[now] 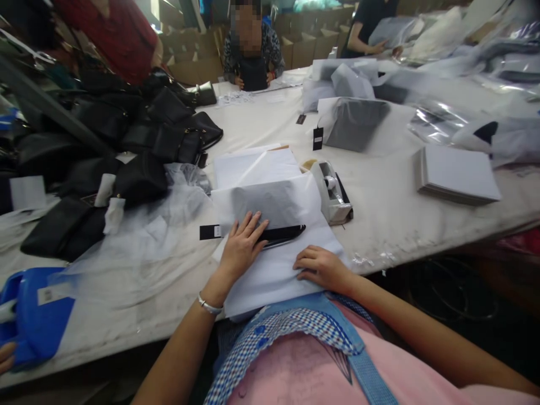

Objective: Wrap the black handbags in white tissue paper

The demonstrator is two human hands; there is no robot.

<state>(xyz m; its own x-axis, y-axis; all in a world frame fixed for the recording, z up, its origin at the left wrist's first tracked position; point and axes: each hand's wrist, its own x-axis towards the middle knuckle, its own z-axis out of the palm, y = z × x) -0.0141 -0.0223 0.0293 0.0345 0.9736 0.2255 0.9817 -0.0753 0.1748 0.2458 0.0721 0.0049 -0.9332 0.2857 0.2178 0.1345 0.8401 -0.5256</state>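
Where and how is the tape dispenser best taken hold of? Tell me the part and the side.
Grip the tape dispenser across its long body, probably with the right hand coming from the right. It lies roughly lengthwise away from the person; table surface shows on its right, while white paper crowds its left.

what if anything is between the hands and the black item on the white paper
A thin white sheet lies between the left hand and the far part of the black item, whose near strip is bare. Nothing visible stands between that strip and the right hand, which rests on white paper.
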